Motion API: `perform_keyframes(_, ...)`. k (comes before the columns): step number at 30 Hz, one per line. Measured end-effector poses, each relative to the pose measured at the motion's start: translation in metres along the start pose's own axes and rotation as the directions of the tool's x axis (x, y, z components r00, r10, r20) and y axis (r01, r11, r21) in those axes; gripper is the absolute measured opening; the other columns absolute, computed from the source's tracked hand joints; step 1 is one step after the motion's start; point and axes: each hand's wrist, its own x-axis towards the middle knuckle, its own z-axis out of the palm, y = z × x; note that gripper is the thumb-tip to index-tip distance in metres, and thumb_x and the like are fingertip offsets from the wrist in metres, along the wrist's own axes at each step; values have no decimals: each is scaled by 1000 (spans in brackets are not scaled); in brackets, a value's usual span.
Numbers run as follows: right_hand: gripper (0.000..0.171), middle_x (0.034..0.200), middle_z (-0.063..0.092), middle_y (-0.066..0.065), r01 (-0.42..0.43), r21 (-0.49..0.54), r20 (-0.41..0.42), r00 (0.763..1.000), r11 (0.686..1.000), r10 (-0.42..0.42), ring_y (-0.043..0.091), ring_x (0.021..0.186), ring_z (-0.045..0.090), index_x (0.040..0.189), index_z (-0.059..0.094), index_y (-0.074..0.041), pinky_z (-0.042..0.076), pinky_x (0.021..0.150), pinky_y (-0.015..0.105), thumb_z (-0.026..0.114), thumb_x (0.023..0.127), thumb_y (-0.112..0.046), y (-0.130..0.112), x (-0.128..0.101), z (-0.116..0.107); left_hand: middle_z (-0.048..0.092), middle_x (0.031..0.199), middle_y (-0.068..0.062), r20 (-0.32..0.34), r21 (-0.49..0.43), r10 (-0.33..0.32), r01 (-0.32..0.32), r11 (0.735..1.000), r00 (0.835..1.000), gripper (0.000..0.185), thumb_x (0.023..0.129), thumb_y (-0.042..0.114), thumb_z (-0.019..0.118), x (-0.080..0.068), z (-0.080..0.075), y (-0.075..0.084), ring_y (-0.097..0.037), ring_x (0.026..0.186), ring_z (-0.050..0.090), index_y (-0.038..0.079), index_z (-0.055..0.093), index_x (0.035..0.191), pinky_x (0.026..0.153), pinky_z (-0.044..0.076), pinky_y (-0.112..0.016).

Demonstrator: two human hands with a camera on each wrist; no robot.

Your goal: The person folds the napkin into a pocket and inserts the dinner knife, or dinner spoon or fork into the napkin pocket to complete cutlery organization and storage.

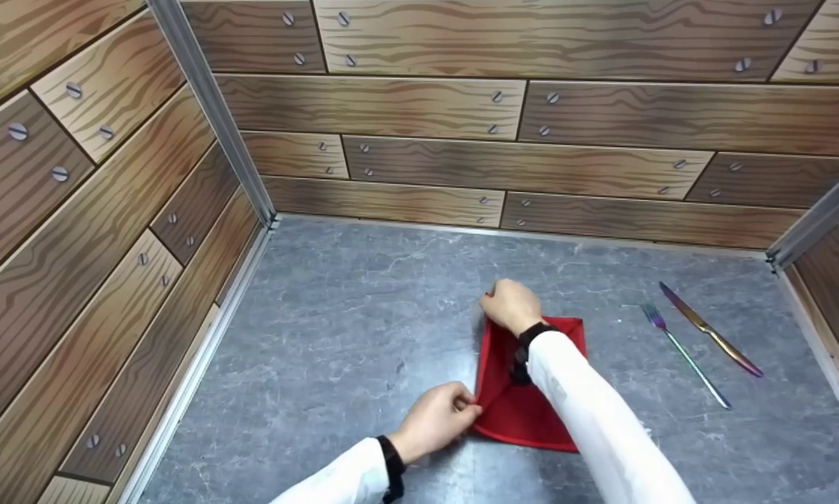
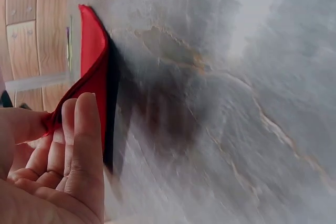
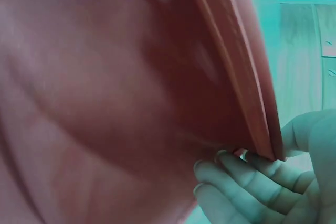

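Note:
A red cloth napkin (image 1: pixel 531 420), folded with hemmed edges, lies on the grey marbled table. My left hand (image 1: pixel 439 418) pinches its near left corner between thumb and fingers. The left wrist view shows that edge of the napkin (image 2: pixel 94 85) raised off the surface in a curve. At the far left corner my right hand (image 1: pixel 512 306) grips the cloth, and its forearm crosses over the napkin, hiding part of it. In the right wrist view the layered hems of the napkin (image 3: pixel 231 61) run down to the pinching fingers (image 3: pixel 252 182).
To the right of the napkin lie a fork (image 1: pixel 685 355) with an iridescent finish and a knife (image 1: pixel 712 332) with a gold and purple sheen, side by side. Wood-patterned walls (image 1: pixel 419 105) with metal edging (image 1: pixel 213 105) enclose the grey table (image 1: pixel 321 315).

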Motion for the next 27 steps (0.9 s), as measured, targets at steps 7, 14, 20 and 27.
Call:
perform_keyframes(7, 24, 61, 51, -5, -16, 284, 30, 1000, 959, 8, 14, 60, 50, 68, 59, -17, 41, 54, 28, 61, 89, -27, -21, 3, -29, 75, 89, 1, -67, 3, 24, -24, 1000, 997, 7, 94, 14, 67, -14, -37, 4, -1, 67, 63, 12, 73, 97, 61, 54, -18)
perform_keyframes(14, 15, 80, 64, -4, 9, 862, 69, 988, 507, -135, 8, 68, 66, 84, 60, -10, 61, 64, 26, 64, 99, -11, -63, -2, -70, 67, 90, 6, -245, 412, 381, -260, 873, 891, 16, 92, 13, 70, -33, -98, 46, -3, 72, 59, 15, 78, 105, 61, 51, -16)
perform_keyframes(20, 8, 90, 69, 1, 23, 944, 46, 979, 330, -201, 14, 76, 71, 96, 63, -8, 65, 69, 35, 66, 100, -15, -61, -7, -88, 61, 79, 4, -243, 770, 707, -311, 557, 664, 22, 82, 12, 80, -37, -112, 77, -12, 66, 59, 15, 81, 103, 52, 51, -24)
perform_keyframes(27, 15, 77, 64, -2, -108, 682, 221, 973, 723, -62, 11, 64, 60, 88, 61, -10, 52, 57, 26, 67, 99, -18, 10, -8, -21, 60, 77, 1, -122, 853, 571, -208, 479, 812, 6, 80, 15, 75, -24, -47, 41, -18, 63, 60, 17, 73, 86, 45, 49, -31)
